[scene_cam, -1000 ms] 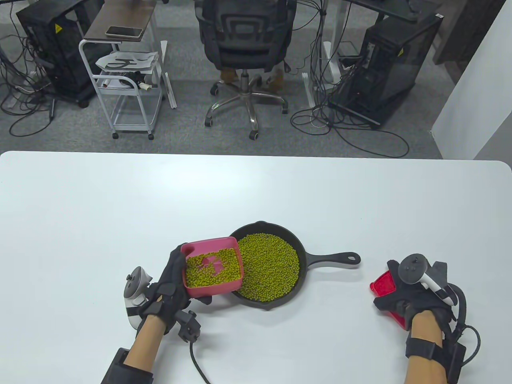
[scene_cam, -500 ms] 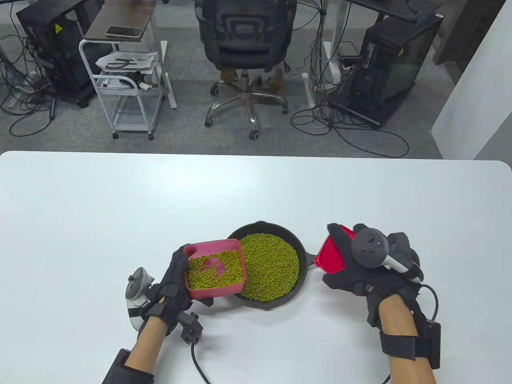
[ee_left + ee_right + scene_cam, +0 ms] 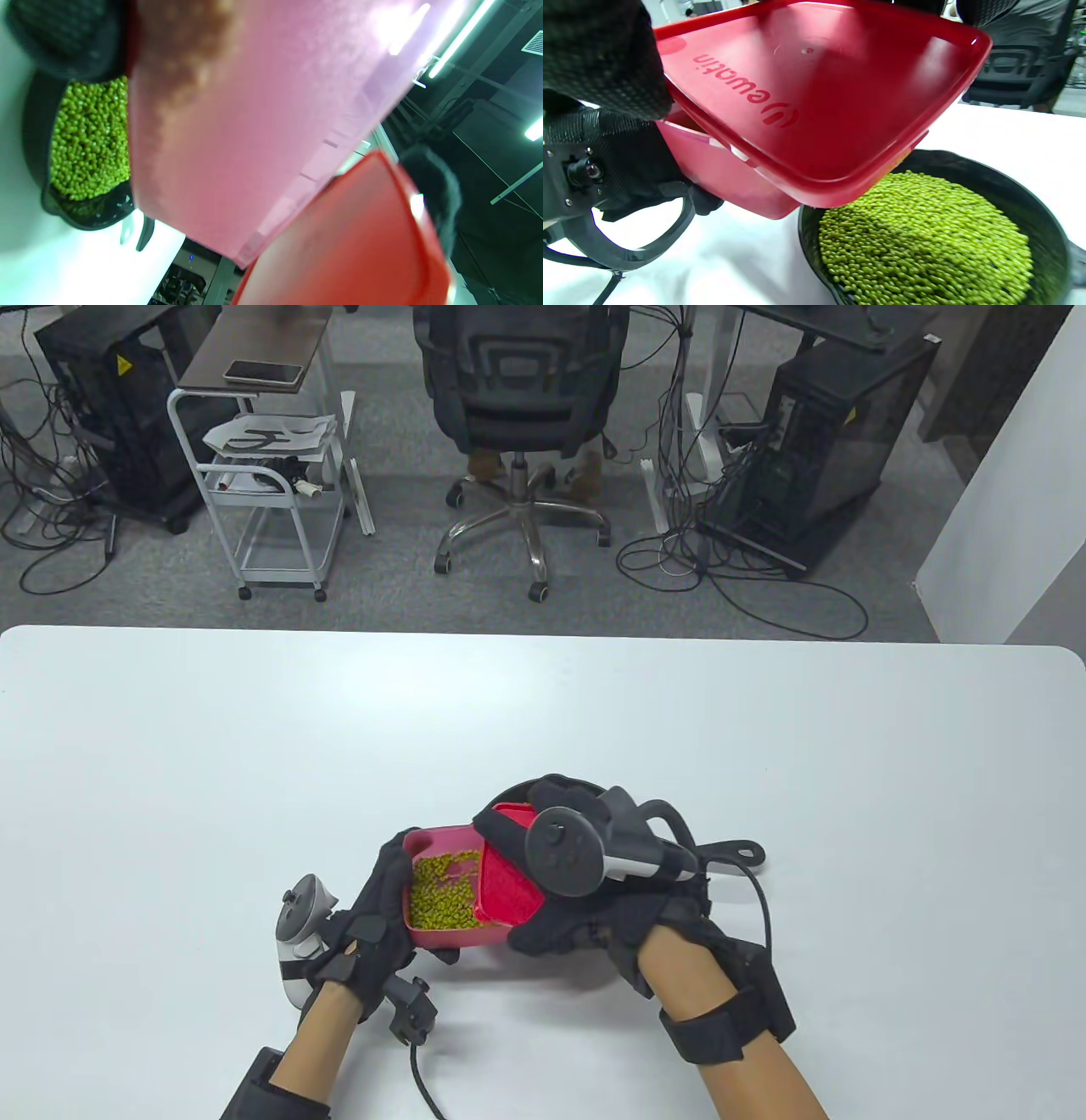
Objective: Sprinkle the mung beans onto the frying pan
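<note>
My left hand [image 3: 373, 912] grips a pink box [image 3: 433, 841] that holds a thin layer of mung beans [image 3: 441, 895], just left of the black frying pan [image 3: 513, 791]. My right hand [image 3: 594, 891] holds a red lid [image 3: 507, 882] tilted over the box's right side. The hand and lid hide most of the pan in the table view. In the right wrist view the lid [image 3: 814, 106] hangs above the pan [image 3: 1031, 203], which is full of mung beans [image 3: 925, 237]. The left wrist view shows the box's underside [image 3: 254, 118], the lid [image 3: 352, 245] and the pan's beans [image 3: 89, 140].
The pan's handle [image 3: 736, 850] points right on the white table [image 3: 254, 746]. An office chair [image 3: 517, 407], a white cart [image 3: 271, 475] and computer towers stand on the floor beyond the table's far edge.
My right hand has carried the red lid from the table's right side leftward, over the pan, to the pink box. My left hand has shifted the box slightly nearer and to the right.
</note>
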Motion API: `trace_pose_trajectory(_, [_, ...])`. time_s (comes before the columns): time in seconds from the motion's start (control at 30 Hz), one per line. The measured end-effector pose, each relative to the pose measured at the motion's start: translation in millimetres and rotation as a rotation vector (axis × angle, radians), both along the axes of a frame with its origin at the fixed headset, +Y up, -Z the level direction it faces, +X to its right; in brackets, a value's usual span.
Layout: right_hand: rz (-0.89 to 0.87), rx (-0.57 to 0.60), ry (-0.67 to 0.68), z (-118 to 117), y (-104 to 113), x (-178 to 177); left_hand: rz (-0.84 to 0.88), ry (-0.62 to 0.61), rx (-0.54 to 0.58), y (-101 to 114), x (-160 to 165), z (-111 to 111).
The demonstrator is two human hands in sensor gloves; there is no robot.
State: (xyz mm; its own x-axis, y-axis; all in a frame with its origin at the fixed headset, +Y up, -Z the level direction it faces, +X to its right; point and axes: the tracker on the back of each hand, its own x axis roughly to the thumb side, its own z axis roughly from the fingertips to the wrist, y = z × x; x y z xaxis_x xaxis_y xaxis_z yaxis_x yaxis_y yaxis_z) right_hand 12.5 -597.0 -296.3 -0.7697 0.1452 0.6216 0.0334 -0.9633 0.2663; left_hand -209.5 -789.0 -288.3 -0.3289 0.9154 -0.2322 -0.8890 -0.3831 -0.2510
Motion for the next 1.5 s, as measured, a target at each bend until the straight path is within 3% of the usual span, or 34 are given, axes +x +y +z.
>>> trace_pose_trajectory(0.17, [0.049,-0.025,0.047,-1,-14,-27,0.032,-0.034,0.016,1,5,1])
trace_pose_trajectory(0.37, [0.034,-0.050,0.067,-4,-20,-36,0.017,-0.060,0.044,1,11,2])
trace_pose_trajectory(1.07, [-0.016,-0.059,0.078,-5,-29,-31,0.009,-0.089,0.027,-4,18,4])
trace_pose_trajectory(1.23, [-0.126,-0.027,0.067,-4,-32,-19,-0.009,-0.078,0.020,-4,18,3])
trace_pose_trajectory(1.3, [-0.222,0.008,0.007,-4,-33,-8,0.013,-0.076,0.027,-5,18,3])
trace_pose_trajectory(1.43, [-0.462,0.017,-0.318,-10,-44,35,0.028,-0.058,0.031,-4,16,2])
trace_pose_trajectory(1.47, [-0.503,-0.003,-0.384,-11,-48,43,0.032,-0.057,0.028,-4,16,1])
trace_pose_trajectory(1.5, [-0.581,-0.104,-0.487,-12,-61,56,0.036,-0.059,0.031,-4,16,1])
